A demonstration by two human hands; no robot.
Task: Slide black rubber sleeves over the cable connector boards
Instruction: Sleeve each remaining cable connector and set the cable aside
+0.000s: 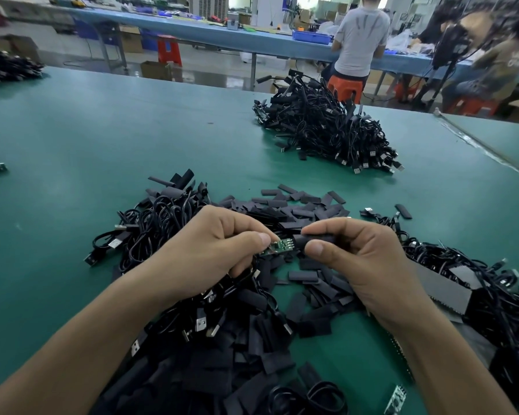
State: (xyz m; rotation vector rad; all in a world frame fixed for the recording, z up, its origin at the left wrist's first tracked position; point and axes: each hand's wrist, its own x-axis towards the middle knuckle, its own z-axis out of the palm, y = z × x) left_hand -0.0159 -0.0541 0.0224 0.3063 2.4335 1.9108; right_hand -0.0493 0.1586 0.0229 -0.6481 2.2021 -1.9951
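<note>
Above the green work mat [108, 139], the left hand [213, 244] pinches the small green connector circuit board [277, 246] between thumb and curled fingers, while the right hand [363, 259], fingers curled, grips the black rubber sleeve [301, 241] whose open end meets the board's right end.

surface: green table [102, 130] | behind: long blue table [192, 31], blue bin [310, 35] on it | stools: red stool [170, 50], orange stool [346, 86] | floor [210, 64]: grey, glossy, cardboard boxes [155, 70] | person in grey shirt [360, 37] standing at blue table, back turned | light: bright at far end
</note>
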